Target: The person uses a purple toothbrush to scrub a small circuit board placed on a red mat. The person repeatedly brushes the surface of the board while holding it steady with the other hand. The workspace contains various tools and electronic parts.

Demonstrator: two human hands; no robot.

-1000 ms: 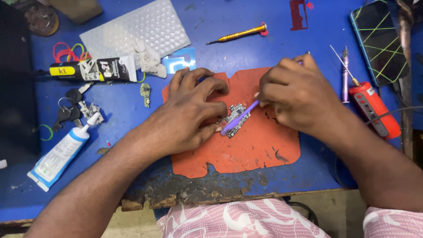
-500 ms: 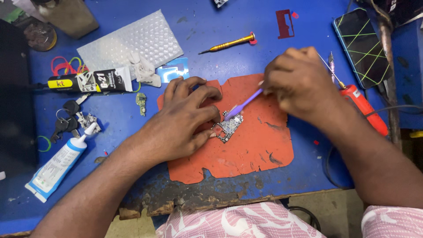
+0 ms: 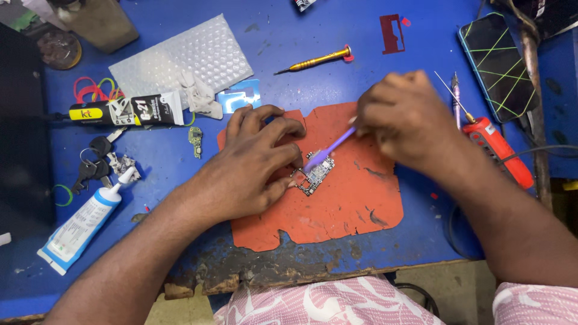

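My left hand point(image 3: 253, 165) pins by its edges a small, thin green circuit board point(image 3: 314, 173), light, stiff and probably fragile, flat on the worn orange rubber mat point(image 3: 349, 210), while my right hand point(image 3: 406, 117) grips a slim purple-handled brush point(image 3: 331, 147) touching its top.

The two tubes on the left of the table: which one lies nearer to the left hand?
The black tube with the yellow end is nearer to the left hand. It lies just above the keys. The white tube with blue ends lies lower, toward the table's front edge.
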